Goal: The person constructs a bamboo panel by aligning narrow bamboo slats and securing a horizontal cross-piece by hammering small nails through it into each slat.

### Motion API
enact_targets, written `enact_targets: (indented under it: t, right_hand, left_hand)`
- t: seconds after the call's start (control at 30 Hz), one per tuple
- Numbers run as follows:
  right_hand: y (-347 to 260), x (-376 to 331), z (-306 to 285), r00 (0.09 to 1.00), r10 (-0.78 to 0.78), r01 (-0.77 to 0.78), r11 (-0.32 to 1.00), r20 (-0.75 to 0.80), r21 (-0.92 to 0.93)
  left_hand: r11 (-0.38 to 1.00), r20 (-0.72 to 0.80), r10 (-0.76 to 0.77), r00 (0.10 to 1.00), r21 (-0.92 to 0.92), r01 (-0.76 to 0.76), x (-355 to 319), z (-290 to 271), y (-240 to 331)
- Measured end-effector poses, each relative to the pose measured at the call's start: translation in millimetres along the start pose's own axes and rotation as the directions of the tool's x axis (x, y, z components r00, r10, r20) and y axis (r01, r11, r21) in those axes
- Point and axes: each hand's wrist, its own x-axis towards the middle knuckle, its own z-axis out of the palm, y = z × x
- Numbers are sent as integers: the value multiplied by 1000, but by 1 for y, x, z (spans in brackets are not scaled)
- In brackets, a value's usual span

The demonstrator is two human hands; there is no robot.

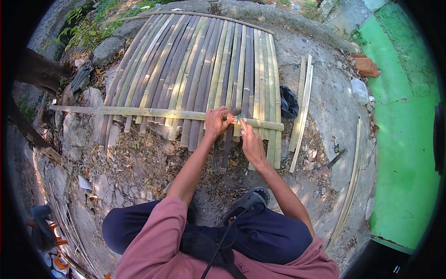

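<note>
Fastening bamboo slats point(195, 69) to crosspiece point(153, 112): left hand point(216, 122) fingers curled gripping it; right hand point(251, 142) pinching a small tool point(241, 122); right-side slats remain.

no packages, labels, signs or screens in view — none
</note>
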Motion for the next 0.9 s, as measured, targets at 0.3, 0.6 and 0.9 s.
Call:
enact_targets:
  t: [0.3, 0.6, 0.9]
  right_hand:
    - [-17, 5, -13, 988, -17, 31, 996, -155, 89]
    - [-52, 20, -40, 956, -90, 132, 981, -278, 139]
    - [-11, 13, -15, 997, 78, -78, 996, 8, 30]
  left_hand:
    - [999, 45, -38, 998, -7, 38, 0, 0, 1]
    - [1000, 25, -27, 999, -10, 27, -2, -2, -9]
    - [1000, 22, -1, 1000, 15, 0, -2, -1, -1]
